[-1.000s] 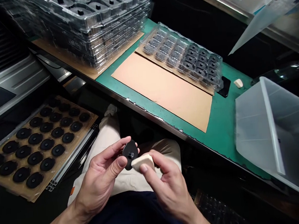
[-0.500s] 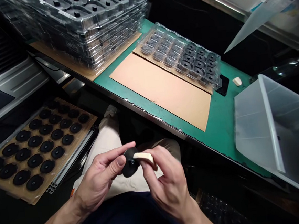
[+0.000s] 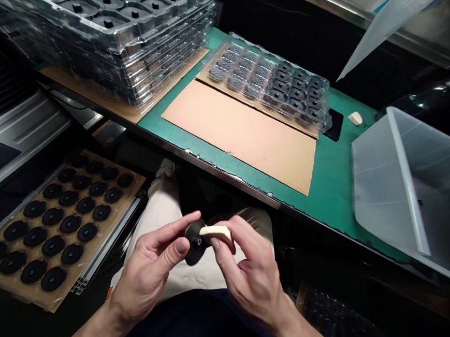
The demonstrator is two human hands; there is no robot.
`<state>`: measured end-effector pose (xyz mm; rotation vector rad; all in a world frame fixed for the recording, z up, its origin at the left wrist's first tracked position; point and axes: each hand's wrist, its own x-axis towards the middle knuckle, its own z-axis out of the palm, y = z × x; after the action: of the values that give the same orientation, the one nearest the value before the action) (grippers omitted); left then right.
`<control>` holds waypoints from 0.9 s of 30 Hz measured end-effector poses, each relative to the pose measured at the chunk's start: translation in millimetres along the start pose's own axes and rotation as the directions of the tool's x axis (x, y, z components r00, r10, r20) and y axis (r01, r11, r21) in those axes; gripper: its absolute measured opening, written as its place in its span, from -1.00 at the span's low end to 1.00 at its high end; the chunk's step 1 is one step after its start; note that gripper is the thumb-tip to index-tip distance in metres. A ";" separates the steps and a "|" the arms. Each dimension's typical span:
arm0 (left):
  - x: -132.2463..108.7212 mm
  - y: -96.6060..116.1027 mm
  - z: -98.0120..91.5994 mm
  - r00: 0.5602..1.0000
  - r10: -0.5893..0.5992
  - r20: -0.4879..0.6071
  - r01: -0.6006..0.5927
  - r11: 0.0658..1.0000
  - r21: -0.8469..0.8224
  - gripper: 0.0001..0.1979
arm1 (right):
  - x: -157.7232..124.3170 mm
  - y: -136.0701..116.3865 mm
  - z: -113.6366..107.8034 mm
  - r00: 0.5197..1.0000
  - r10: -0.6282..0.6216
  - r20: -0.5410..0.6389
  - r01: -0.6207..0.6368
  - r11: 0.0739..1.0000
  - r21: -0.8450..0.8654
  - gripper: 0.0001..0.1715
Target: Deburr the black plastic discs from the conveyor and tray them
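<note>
A round black disc [image 3: 194, 246] with a small hub at its centre is tilted up on edge above my lap. My left hand [image 3: 149, 263] holds it by its left side between thumb and fingers. Pinched in my right hand [image 3: 250, 265] is a cream-coloured block [image 3: 217, 233], whose left end touches or overlaps the disc near its hub. To the left, a brown tray [image 3: 69, 242] carries several similar black discs in rows.
On the green table [image 3: 331, 181] lie a brown board [image 3: 241, 131], a clear tray of black parts [image 3: 265, 82], a phone [image 3: 334, 125] and another cream block [image 3: 355, 119]. Stacked clear trays [image 3: 130, 56] stand back left; a translucent bin [image 3: 382, 187] sits right.
The cream block has turned slightly in my right hand, its broad face showing more. The disc stays in my left hand. The whole view has shifted a little.
</note>
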<state>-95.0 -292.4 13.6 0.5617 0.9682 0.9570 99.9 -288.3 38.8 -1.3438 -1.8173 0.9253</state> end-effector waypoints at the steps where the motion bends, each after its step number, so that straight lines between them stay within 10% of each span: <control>1: 0.4 2.1 -1.5 0.998 -0.056 0.025 0.056 0.998 0.022 -0.62 | 1.5 1.7 -2.3 0.996 -0.092 -0.019 0.090 0.993 -0.081 -0.82; 8: 1.4 3.5 0.6 0.935 -0.280 0.215 0.312 0.941 -0.129 -0.58 | 6.2 7.9 -14.4 0.892 -0.427 0.147 0.450 0.865 -0.223 -0.60; 12: 2.9 0.9 6.3 0.996 -0.090 -0.020 0.083 0.970 -0.226 -0.65 | 4.9 6.1 -5.7 0.996 -0.090 0.009 0.091 0.990 -0.109 -0.87; 16: 4.5 2.6 3.9 0.999 -0.021 -0.049 0.012 0.985 -0.171 -0.61 | 2.3 4.3 1.5 0.987 0.117 0.109 -0.125 0.990 0.070 -0.72; 21: 5.4 6.1 -4.8 0.967 -0.243 0.077 0.241 0.970 0.041 -0.60 | 2.8 8.5 -5.9 0.986 -0.156 0.063 0.165 0.974 -0.154 -0.81; 27: 9.2 -0.2 -1.3 0.889 -0.389 0.243 0.424 0.899 -0.110 -0.51 | 6.7 13.0 -10.9 0.887 -0.427 0.177 0.455 0.873 -0.174 -0.69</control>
<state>-93.9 -284.4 8.8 0.2989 0.7644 0.5735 113.8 -277.6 34.1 -0.9301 -2.2536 0.5961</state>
